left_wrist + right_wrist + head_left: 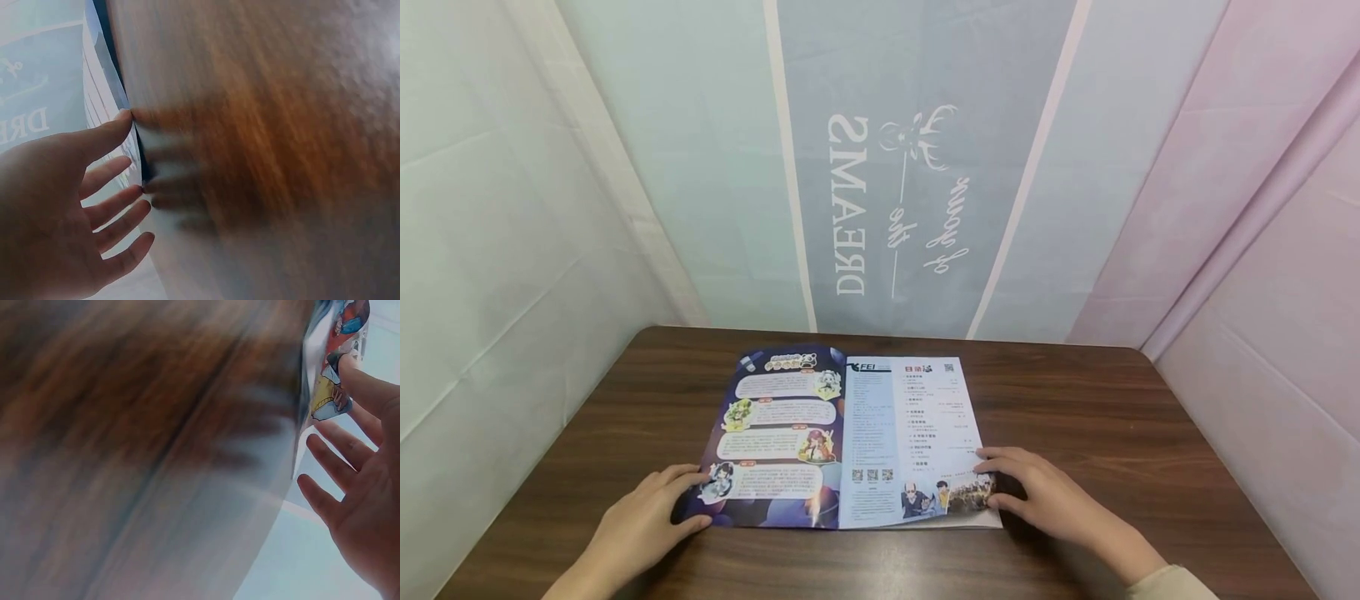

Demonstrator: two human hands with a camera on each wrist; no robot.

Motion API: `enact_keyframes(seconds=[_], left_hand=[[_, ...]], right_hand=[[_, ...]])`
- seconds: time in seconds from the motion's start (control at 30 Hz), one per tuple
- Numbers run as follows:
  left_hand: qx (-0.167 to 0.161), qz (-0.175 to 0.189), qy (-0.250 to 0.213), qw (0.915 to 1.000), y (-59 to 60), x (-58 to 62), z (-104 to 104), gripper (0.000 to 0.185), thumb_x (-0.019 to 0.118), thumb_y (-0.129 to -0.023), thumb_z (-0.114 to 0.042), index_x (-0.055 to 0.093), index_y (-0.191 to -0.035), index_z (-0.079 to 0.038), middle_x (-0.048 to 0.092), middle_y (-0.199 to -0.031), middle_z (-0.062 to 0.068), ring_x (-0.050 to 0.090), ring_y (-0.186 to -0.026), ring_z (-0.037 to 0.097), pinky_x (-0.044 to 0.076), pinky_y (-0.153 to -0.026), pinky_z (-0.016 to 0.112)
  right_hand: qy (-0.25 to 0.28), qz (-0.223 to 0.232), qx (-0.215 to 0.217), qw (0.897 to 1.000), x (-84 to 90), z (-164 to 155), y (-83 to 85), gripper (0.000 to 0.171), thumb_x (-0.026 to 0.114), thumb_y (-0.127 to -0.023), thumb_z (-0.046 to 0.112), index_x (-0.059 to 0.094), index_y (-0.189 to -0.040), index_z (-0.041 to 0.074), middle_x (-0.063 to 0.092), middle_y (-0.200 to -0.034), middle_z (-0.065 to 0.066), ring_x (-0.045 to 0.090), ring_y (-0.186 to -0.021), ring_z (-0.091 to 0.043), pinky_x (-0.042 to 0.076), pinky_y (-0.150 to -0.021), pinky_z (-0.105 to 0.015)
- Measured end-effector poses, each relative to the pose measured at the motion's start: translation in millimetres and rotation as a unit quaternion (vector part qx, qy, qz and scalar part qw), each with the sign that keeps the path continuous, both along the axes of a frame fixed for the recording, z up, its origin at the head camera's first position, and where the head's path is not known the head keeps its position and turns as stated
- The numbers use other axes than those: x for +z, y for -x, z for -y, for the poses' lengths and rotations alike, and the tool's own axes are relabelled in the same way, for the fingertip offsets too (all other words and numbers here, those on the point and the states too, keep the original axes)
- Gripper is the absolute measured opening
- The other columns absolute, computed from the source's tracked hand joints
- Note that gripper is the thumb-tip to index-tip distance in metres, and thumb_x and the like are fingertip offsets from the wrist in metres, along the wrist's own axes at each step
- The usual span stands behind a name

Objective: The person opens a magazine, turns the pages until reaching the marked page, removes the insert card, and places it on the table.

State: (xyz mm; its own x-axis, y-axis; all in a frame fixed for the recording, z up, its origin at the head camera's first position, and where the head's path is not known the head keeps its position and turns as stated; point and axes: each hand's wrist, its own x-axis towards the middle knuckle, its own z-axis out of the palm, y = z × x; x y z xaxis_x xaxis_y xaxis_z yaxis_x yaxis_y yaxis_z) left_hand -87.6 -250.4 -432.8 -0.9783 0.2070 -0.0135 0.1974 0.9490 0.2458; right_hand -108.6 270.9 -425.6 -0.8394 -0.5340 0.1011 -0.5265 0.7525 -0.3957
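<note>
The left hand [643, 518] reaches in from the lower left, palm down, and rests at the near left corner of the magazine [842, 442]. Its fingers are nearly straight and loosely spread; the thumb tip touches the page edge, and nothing is gripped. In the left wrist view the hand [59, 212] shows the same spread fingers [115, 209], with the thumb on the dark edge of the magazine [134, 150].

The right hand [1045, 496] comes in from the lower right, palm down, with a pale sleeve [1172, 583] at the wrist. Its fingers are straight and slightly apart, their tips lying on the near right corner of the right page. The right wrist view is blurred but shows the open fingers [334, 459] by that printed corner [334, 381].

The magazine lies open and flat in the middle of the table [1150, 433], its left page dark blue, its right page white.
</note>
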Motion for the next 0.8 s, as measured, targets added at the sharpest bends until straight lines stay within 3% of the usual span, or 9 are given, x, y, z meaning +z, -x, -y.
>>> enact_keyframes(seconds=[0.33,0.47,0.63,0.8], left_hand=[[-0.029,-0.039,0.009,0.9988,1.8,6.7,-23.2,0.043,0.084,-0.078,-0.033,0.071,-0.115,-0.015,0.065,-0.123,0.009,0.06,-0.113,0.035,0.053,-0.084,0.056],[-0.032,-0.06,-0.014,0.9975,4.6,11.1,-40.9,0.034,0.079,-0.085,-0.031,0.071,-0.115,-0.016,0.067,-0.12,0.006,0.061,-0.113,0.03,0.053,-0.087,0.054],[-0.045,-0.09,-0.058,0.9932,11.3,14.7,-68.2,0.024,0.075,-0.09,-0.03,0.072,-0.112,-0.021,0.069,-0.116,-0.003,0.063,-0.111,0.022,0.053,-0.09,0.05],[-0.062,-0.101,-0.102,0.9877,20.3,20.0,-98.9,0.02,0.07,-0.093,-0.031,0.072,-0.112,-0.023,0.07,-0.115,-0.006,0.064,-0.112,0.02,0.051,-0.095,0.047]], right_hand=[[0.075,-0.112,0.008,0.991,4.8,8.2,7.4,0.033,0.082,-0.08,0.015,0.07,-0.112,0.017,0.066,-0.122,-0.001,0.061,-0.113,-0.024,0.051,-0.093,-0.049],[0.101,-0.13,0.009,0.986,6.6,11.9,11.1,0.033,0.083,-0.079,0.014,0.07,-0.109,0.018,0.066,-0.12,0.001,0.06,-0.114,-0.022,0.049,-0.097,-0.036],[0.143,-0.153,0.026,0.977,7.7,17.2,15.7,0.037,0.085,-0.075,0.01,0.07,-0.108,0.016,0.066,-0.119,-0.001,0.059,-0.113,-0.022,0.034,-0.105,-0.013],[0.181,-0.155,0.03,0.971,10.0,23.9,19.0,0.039,0.085,-0.075,0.008,0.069,-0.11,0.013,0.066,-0.119,-0.005,0.057,-0.116,-0.023,0.032,-0.108,-0.014]])
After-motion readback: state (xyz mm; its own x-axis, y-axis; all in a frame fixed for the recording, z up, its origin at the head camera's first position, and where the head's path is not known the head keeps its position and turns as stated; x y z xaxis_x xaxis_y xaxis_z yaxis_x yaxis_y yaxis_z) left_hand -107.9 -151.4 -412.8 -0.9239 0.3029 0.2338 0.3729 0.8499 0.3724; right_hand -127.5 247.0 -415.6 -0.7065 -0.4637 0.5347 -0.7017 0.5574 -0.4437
